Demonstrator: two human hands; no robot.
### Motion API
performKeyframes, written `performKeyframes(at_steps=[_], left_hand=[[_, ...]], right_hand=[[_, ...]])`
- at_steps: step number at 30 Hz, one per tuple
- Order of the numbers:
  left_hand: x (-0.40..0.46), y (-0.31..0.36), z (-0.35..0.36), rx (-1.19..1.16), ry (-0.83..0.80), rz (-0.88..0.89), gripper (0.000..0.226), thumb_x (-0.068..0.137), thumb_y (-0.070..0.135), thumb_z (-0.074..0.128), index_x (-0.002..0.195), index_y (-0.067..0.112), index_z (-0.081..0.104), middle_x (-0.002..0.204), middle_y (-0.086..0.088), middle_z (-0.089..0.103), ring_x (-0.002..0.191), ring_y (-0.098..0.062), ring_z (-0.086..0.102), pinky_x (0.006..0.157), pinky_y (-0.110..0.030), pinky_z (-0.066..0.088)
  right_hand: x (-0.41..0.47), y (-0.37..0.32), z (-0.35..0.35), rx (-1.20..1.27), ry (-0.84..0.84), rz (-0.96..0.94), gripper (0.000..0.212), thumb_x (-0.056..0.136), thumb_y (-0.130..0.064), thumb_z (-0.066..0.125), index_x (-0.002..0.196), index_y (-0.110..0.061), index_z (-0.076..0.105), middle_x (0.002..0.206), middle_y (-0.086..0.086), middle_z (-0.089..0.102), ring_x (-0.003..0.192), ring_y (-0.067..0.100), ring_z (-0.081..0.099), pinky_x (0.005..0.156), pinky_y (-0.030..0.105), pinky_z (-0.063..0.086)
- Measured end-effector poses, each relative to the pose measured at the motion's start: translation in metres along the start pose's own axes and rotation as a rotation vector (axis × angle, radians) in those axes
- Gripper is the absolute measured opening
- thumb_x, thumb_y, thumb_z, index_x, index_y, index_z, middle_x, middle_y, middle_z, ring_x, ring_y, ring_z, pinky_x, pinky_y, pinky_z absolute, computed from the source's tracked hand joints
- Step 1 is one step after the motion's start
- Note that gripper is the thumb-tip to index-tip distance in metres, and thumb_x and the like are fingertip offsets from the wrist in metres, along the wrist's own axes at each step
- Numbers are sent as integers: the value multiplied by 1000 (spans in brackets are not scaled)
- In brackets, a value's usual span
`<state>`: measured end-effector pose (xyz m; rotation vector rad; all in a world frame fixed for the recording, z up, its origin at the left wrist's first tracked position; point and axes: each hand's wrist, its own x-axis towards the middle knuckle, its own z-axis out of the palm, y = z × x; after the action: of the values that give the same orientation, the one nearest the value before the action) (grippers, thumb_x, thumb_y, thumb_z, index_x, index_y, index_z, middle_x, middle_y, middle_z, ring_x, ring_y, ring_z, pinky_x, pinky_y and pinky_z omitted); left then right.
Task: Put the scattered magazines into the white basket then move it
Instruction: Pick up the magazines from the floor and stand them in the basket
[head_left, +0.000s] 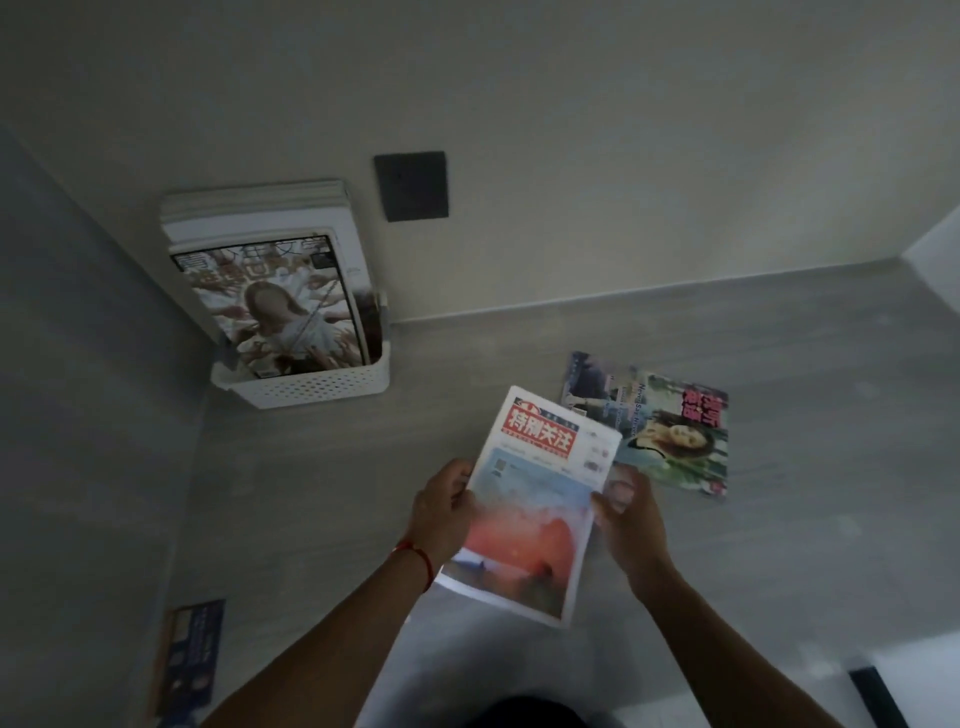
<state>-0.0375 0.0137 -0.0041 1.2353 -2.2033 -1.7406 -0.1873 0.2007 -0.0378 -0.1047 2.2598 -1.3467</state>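
Holding, head view: magazine (535, 499) with a red-and-white title block and a red-orange lower cover, lifted over the grey counter (779, 545), tilted, top edge toward the wall.
Left hand (441, 514): clasped on the left edge of the held magazine, thumb on the cover, fingers underneath; red string (415, 558) around the wrist.
Right hand (626, 512): gripping the right edge of the same magazine, fingers curled at the cover's side.
White basket (311, 387): perforated, standing on the counter in the far left corner, against the side wall, well apart from both hands.
Inside the basket: magazine with a long-haired figure on its cover (280, 306) upright at the front, leaning back; thicker pale stack (254, 208) behind it, rising above the rim.
Loose magazines: greenish cover with pink lettering (680, 441) lying flat on the counter just right of the held magazine, partly covered by it; darker bluish magazine (589, 384) beneath the greenish one, its upper left part showing.
Wall: dark square plate (411, 186) right of and above the basket.
Lower left: blue printed strip (192, 660) lying along the side wall; print too blurred to read.
Lighting: dim, fine cover text not legible.
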Motion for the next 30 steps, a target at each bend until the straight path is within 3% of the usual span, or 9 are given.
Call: performKeyframes(at_steps=[3, 6, 13, 15, 19, 21, 26, 28, 30], left_hand=[[0, -1, -35, -110, 65, 37, 35, 94, -4, 44, 106, 22, 64, 108, -1, 73, 94, -19, 70, 72, -28, 57], [1, -2, -78, -103, 137, 83, 33, 94, -2, 44, 105, 22, 62, 110, 0, 71, 95, -14, 69, 72, -27, 57], [13, 17, -195, -251, 348, 269, 33, 92, -2, 55, 95, 29, 64, 100, 1, 73, 91, -11, 71, 73, -22, 56], [23, 25, -229, -182, 500, 316, 26, 91, 2, 58, 92, 28, 64, 97, 2, 72, 88, -10, 68, 76, -25, 55], [45, 35, -282, -154, 731, 333, 5, 92, 19, 62, 93, 21, 66, 96, -1, 73, 85, -10, 69, 77, -26, 56], [56, 35, -296, -146, 777, 292, 7, 91, 25, 63, 94, 22, 69, 97, 0, 75, 82, -2, 68, 78, -22, 55], [83, 21, -307, -159, 781, 184, 18, 93, 26, 62, 101, 17, 74, 104, -4, 76, 90, -14, 71, 79, -22, 55], [92, 14, -307, -165, 748, 125, 21, 93, 28, 60, 104, 18, 75, 104, -2, 76, 90, -13, 71, 77, -20, 55], [102, 7, -307, -163, 701, 71, 23, 94, 30, 59, 107, 19, 75, 104, -4, 76, 92, -17, 72, 84, -30, 60]], right_hand=[[-8, -22, 25, 160, -236, 157, 28, 97, -28, 63, 122, -18, 59, 113, 7, 73, 94, 22, 74, 81, 42, 62], [-10, -49, 51, 204, -281, 110, 15, 97, -24, 62, 111, -18, 65, 109, 8, 74, 93, 23, 75, 78, 39, 63], [-2, -174, 118, -80, -201, -400, 7, 91, -18, 69, 88, -14, 75, 78, 6, 76, 69, 26, 74, 70, 49, 62], [-1, -219, 136, -128, -149, -565, 10, 88, -26, 70, 84, -18, 75, 71, 0, 75, 64, 20, 72, 68, 42, 60], [-4, -290, 179, -183, -118, -785, 11, 85, -30, 65, 75, -34, 68, 68, -15, 67, 60, -4, 63, 57, 6, 43], [-1, -308, 199, -197, -125, -789, 11, 87, -23, 65, 80, -27, 73, 71, -13, 68, 62, -5, 62, 57, 1, 41], [18, -313, 234, -286, -146, -726, 18, 91, -17, 60, 87, -8, 76, 83, 8, 75, 79, 24, 71, 77, 37, 59], [26, -304, 243, -291, -160, -668, 19, 91, -16, 60, 85, -8, 76, 81, 7, 75, 78, 24, 70, 73, 32, 58], [33, -294, 252, -294, -163, -604, 20, 90, -14, 58, 80, -14, 75, 74, 2, 71, 72, 20, 67, 62, 20, 47]])
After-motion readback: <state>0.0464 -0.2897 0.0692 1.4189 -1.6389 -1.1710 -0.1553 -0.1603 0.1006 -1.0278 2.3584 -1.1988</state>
